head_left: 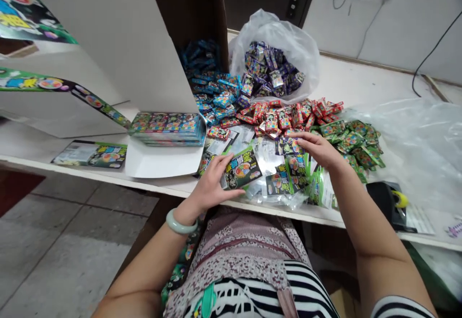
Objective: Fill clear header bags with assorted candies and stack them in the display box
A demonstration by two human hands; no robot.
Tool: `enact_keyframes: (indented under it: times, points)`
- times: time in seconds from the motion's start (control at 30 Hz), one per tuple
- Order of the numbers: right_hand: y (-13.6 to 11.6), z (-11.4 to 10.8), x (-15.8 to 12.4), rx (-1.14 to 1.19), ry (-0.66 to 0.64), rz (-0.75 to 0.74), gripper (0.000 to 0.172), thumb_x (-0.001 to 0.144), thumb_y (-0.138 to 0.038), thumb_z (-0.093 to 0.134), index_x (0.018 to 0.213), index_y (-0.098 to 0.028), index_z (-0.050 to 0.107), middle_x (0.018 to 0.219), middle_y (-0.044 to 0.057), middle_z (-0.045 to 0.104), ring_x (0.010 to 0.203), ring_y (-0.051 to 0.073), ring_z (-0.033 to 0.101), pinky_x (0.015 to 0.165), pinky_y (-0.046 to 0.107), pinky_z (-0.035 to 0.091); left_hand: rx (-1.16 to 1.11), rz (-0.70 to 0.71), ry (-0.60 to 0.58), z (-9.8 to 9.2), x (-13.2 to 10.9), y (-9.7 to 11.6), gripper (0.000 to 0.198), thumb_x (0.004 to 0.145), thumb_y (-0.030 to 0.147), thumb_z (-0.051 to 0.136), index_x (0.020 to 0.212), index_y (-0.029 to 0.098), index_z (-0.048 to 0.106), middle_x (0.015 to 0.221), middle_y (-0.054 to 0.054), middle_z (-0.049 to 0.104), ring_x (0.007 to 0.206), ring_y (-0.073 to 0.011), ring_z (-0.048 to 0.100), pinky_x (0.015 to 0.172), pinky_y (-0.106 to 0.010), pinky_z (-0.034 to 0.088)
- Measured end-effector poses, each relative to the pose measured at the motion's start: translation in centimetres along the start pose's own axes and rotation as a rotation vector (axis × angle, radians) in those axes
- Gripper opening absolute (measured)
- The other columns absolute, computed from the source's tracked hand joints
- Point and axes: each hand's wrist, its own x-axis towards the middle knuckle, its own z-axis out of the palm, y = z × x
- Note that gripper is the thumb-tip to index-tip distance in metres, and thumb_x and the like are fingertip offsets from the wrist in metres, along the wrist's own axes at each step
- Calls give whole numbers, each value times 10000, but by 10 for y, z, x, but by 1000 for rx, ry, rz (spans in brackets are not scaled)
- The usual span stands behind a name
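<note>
My left hand point(212, 183), with a pale green bangle on the wrist, grips a printed black-and-green packet bag point(242, 169) at the near table edge. My right hand point(317, 148) lies over a small dark packet point(290, 147) among loose clear-and-printed bags point(285, 178), fingers curled on it. Just beyond the hands lie heaps of small packets: red ones point(285, 116), green ones point(355, 142) and blue ones point(214, 92).
A clear plastic sack of purple packets point(276, 70) stands at the back. A stack of filled printed bags point(168, 128) rests on white card at the left, beside a large printed display board point(108, 44). A black tape dispenser point(390, 202) sits at the right, near crumpled clear plastic point(415, 140).
</note>
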Motion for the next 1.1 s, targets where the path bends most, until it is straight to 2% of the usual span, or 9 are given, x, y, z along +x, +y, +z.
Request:
enact_keyframes:
  times: [0.07,0.2,0.3,0.4,0.57,0.67,0.83,0.97,1.1]
  points:
    - [-2,-8,-8,-101,-77,-29,416,787,-576,713,1055,-261,747,1116,39,731,1040,208,656,980,398,504,11,11,-5,0,-1,2,994,742,651,756,1547,277,308,1326,-131,480,1243,-334,529,1087,-541,475]
    - [6,-13,-7,-151,-168,22,531,752,-566,744,1158,-229,680,807,-1,680,728,153,609,734,331,522,19,25,-12,4,-2,5,993,734,665,754,1539,268,328,1323,-132,487,1244,-335,527,1097,-540,462]
    - [20,-6,-1,-193,-222,99,521,699,-532,778,1087,-196,692,731,-8,659,692,155,603,682,307,491,19,4,-24,7,-3,7,985,732,689,741,1528,257,350,1323,-133,495,1248,-339,527,1098,-540,461]
    - [35,1,2,-381,-187,104,417,731,-437,751,1061,-184,733,861,51,730,800,213,659,780,363,511,28,-10,-20,10,-4,6,995,716,713,737,1516,247,375,1321,-136,505,1245,-343,529,1098,-540,459]
    - [46,-1,-20,-682,76,-85,341,860,-359,636,1148,-196,718,1191,129,722,1107,316,643,988,486,475,43,2,-4,11,-7,-1,1004,709,711,745,1515,234,383,1305,-140,518,1221,-338,545,1081,-527,475]
    - [45,2,-42,-755,44,-170,335,893,-423,614,1136,-207,696,1221,133,701,1177,331,610,1039,516,448,50,0,-17,11,-6,-2,1005,711,721,735,1515,230,383,1298,-139,519,1224,-338,545,1080,-520,476]
    - [47,25,-58,-886,-24,-114,735,733,-512,778,1353,-201,534,1439,172,538,1382,410,433,1123,615,343,42,-2,-59,16,1,5,1003,712,742,717,1514,242,381,1334,-142,509,1263,-350,522,1101,-538,451]
    - [43,20,-61,-782,10,-158,627,754,-372,734,1319,-188,533,1349,167,556,1296,355,511,1086,547,412,47,1,-57,15,1,4,1006,710,741,720,1512,237,384,1329,-143,512,1251,-350,530,1095,-542,457]
    - [17,4,-57,-909,-13,-257,600,733,-388,735,1289,-205,607,1461,164,449,1362,405,423,1114,580,372,58,-2,-44,15,0,-1,1014,711,728,729,1517,225,377,1320,-145,509,1245,-348,533,1092,-537,461]
